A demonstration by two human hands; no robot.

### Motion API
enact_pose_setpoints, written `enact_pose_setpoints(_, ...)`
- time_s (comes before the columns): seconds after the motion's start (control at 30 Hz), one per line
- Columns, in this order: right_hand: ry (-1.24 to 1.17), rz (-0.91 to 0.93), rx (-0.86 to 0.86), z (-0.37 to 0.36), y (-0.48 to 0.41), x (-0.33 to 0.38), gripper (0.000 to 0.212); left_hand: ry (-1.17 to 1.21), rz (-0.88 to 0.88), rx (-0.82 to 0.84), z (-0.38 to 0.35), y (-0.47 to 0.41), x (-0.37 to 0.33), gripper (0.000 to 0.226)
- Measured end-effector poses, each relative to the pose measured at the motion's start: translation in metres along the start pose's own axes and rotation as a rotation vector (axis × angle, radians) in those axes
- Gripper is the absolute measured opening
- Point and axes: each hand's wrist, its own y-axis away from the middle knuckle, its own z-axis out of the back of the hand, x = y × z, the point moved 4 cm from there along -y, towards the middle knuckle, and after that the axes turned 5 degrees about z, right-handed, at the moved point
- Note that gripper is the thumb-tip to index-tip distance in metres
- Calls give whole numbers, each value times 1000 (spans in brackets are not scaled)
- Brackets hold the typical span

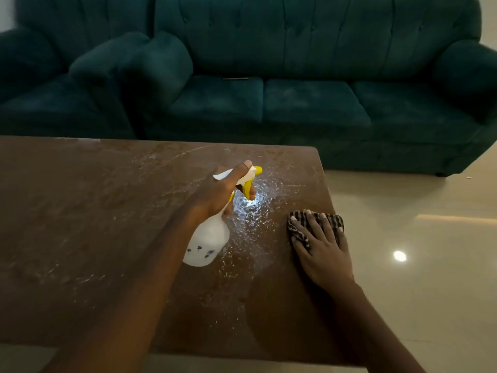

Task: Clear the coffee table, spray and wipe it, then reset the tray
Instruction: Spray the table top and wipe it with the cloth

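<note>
Clamping bottle [208,238] in L hand [217,195] above table [80,224]; pressing cloth [334,220] at table edge w/ R hand [320,251], fingers apart.

The brown coffee table [80,238] carries a wet spray patch [252,211] and a checked cloth [301,235] near its right edge.

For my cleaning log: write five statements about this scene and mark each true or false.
1. The left hand holds a spray bottle over the coffee table. True.
2. The right hand rests on a sponge. False: it lies flat on a checked cloth.
3. The cloth is near the table's left edge. False: it is at the right edge.
4. Spray droplets glisten between bottle and cloth. True.
5. The sofa behind is red. False: it is dark green.
</note>
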Motion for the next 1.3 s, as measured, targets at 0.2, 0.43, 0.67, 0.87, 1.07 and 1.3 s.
enact_pose_setpoints(0.2, -41, -81, -26, 1, -1, 4, 53, -114, 83, 57, 2, -18, -4, 75)
enact_pose_setpoints(0.43, -49, -167, 11, 3, -19, 11, 55, -213, 103, 58, 2, -36, -2, 56)
enact_pose_setpoints(0.67, -66, -195, 68, 4, -29, 9, 56, -287, 90, 47, 9, -52, -8, 57)
enact_pose_setpoints(0.87, -70, -209, 95, 2, -33, 5, 55, -253, 80, 30, 11, -70, -8, 55)
enact_pose_setpoints(1.07, -84, -237, 66, 5, -54, -2, 54, -178, 85, -29, 19, -76, -8, 53)
enact_pose_setpoints(1.3, -84, -193, 54, 14, -143, -13, 58, 78, 172, -216, 37, -83, 6, 72)
